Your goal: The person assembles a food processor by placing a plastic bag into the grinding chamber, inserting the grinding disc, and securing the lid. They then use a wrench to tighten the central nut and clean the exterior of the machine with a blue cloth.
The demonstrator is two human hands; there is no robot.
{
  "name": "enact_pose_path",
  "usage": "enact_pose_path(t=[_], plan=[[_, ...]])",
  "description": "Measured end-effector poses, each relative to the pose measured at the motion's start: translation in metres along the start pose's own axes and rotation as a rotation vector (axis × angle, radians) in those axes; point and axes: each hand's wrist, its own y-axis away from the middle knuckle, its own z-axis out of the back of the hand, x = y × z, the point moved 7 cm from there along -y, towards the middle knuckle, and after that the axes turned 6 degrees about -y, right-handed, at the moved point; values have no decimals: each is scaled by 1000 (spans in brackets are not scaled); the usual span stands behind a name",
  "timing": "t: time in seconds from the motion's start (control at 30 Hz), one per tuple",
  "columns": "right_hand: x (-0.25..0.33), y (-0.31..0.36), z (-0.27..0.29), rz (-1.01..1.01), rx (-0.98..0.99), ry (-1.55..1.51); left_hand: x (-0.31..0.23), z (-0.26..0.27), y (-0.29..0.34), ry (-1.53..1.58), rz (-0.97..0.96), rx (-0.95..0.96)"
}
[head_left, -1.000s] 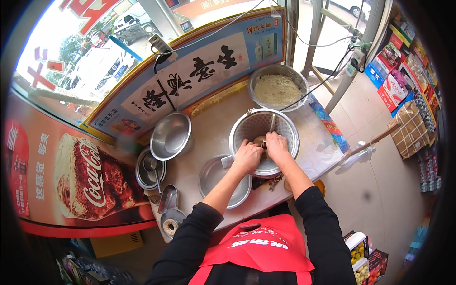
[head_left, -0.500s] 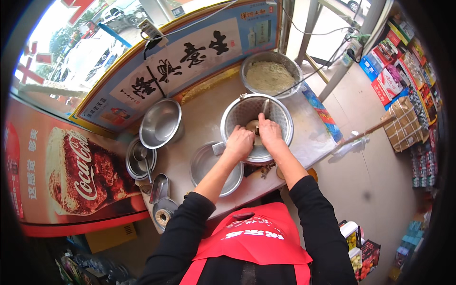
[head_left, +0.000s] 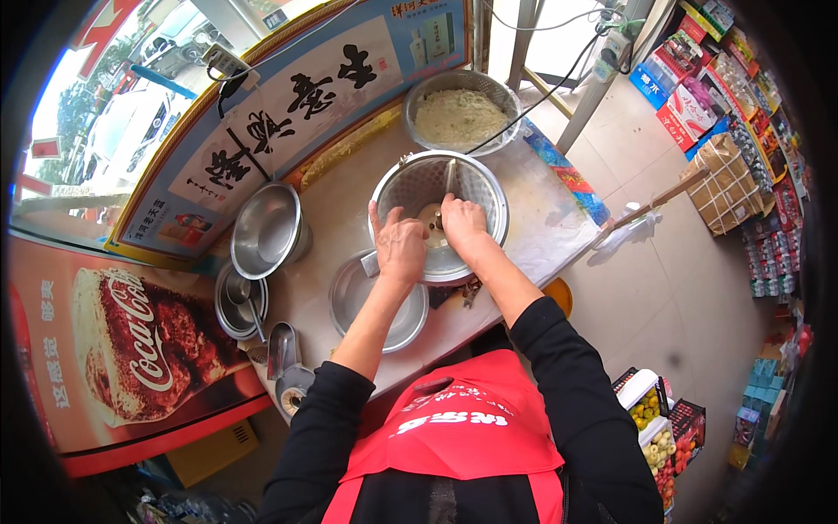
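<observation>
I am reaching both hands into the perforated metal colander [head_left: 410, 188], which is sitting at the middle of the counter [head_left: 541, 236]. My left hand [head_left: 399, 247] is lying over its near rim, fingers curled; I cannot tell what it grips. My right hand [head_left: 462, 221] is deeper inside, closed around something small on the colander's pale bottom, so it is nearer that centre.
</observation>
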Motion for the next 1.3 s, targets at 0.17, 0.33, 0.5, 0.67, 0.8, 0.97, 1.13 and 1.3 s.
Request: enact_pose_path(t=[0.17,0.33,0.5,0.67,0.8,0.97,1.13,1.3], plan=[[4,5,5,28,-65,-42,-2,-1,-1,43,-84,7],[5,8,15,25,-75,13,-5,-18,-5,-97,-145,226],[8,11,23,44,-151,-1,-9,-27,-6,-184,-203,259],[7,8,13,8,-110,38,-11,-30,-6,-223,-224,168],[7,8,11,7,-85,50,-9,-26,-6,-145,-181,135],[8,9,19,16,-75,-1,-3,-14,-5,41,-115,98],[8,12,26,43,-182,-48,-8,-24,-5,-82,-198,308],[6,8,12,66,-69,-41,-12,-29,-6,-31,-280,450]])
